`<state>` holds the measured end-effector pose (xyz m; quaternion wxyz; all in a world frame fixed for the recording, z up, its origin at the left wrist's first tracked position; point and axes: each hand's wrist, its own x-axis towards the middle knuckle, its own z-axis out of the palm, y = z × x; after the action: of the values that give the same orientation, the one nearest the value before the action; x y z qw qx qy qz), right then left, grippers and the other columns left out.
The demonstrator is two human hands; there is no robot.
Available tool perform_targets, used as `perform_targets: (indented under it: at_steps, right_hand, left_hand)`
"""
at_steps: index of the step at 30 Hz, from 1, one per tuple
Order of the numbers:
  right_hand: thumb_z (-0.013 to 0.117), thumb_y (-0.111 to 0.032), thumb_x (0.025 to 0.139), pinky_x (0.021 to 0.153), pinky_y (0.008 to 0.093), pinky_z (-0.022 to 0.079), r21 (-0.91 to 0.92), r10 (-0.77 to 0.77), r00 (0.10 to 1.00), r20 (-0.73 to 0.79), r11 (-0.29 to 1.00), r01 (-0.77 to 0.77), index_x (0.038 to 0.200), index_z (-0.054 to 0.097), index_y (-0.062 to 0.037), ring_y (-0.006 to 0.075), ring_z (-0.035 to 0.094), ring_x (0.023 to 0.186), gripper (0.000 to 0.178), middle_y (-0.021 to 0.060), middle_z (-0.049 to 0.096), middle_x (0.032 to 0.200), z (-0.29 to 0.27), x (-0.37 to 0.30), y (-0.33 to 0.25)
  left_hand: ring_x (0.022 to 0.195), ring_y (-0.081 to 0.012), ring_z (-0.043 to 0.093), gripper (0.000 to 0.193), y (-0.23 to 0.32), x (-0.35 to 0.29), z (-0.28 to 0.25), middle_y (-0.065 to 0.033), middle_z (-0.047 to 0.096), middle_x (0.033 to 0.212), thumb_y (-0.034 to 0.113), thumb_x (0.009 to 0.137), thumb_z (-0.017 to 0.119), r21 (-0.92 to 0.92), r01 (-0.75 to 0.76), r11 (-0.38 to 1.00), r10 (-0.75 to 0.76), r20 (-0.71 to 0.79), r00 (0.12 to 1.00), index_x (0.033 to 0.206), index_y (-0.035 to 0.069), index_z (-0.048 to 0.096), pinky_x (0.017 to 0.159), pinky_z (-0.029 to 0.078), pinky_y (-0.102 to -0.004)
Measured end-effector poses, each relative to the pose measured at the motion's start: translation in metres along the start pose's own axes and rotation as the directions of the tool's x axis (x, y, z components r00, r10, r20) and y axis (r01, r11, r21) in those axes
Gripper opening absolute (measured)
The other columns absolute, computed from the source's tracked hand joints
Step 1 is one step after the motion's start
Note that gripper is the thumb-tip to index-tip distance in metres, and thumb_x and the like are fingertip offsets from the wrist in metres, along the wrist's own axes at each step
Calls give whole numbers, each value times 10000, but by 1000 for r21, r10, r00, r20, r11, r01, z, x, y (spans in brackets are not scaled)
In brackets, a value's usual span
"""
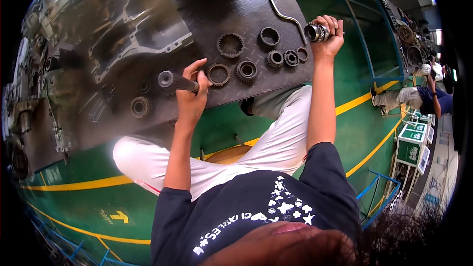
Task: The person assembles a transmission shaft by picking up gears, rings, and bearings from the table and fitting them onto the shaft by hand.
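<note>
My left hand (pixel 193 91) is wrapped around a dark, thick cylindrical shaft (pixel 173 82), whose round end with a central hole points left. The index finger sticks out, and the fingertips are beside a toothed ring (pixel 218 74) on the metal table (pixel 256 15). Off the table's right edge, my right hand (pixel 329 34) is raised and closed around a shiny gear shaft (pixel 318 32) with slanted teeth and a hollow end. Between the hands lie a large toothed ring (pixel 230 45), another ring (pixel 269 36), a stacked gear (pixel 246 71) and smaller gears (pixel 275 59).
A flat metal housing (pixel 148 27) lies at the back left, with several castings (pixel 54 76) beyond it. A gear (pixel 141 107) sits near the front edge. A bent metal rod (pixel 281 10) runs along the right edge. Another person (pixel 419 97) is at far right.
</note>
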<state>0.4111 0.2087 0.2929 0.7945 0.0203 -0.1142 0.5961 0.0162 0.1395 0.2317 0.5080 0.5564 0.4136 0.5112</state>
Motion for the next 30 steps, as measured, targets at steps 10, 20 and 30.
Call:
perform_targets:
  at_steps: [10,20,30]
  right_hand:
    - [463,-475,1104,1020,497,453,-542,-223,916,-333,840,8,814,483,-119,201,512,727,460,12,461,722,-12,12,-18]
    - [530,-409,1114,561,264,265,-982,-248,967,51,-189,3,748,566,-138,56,365,593,457,-54,451,669,-47,8,19]
    - [792,-301,964,1118,358,438,-958,-60,991,121,-268,101,1515,484,-41,217,556,1318,683,138,601,1408,-30,-8,-11]
  left_hand:
    - [674,-30,523,302,-1,7,6,26,612,783,80,1058,583,107,19,994,-21,18,1000,1353,36,622,624,435,-218]
    - [678,-24,526,328,6,4,2,25,628,786,109,1059,604,155,30,987,-34,24,999,1380,49,633,641,437,-207]
    - [685,-61,548,298,-9,15,3,2,607,751,183,1076,630,-40,-54,998,57,65,996,1311,0,629,667,474,-236]
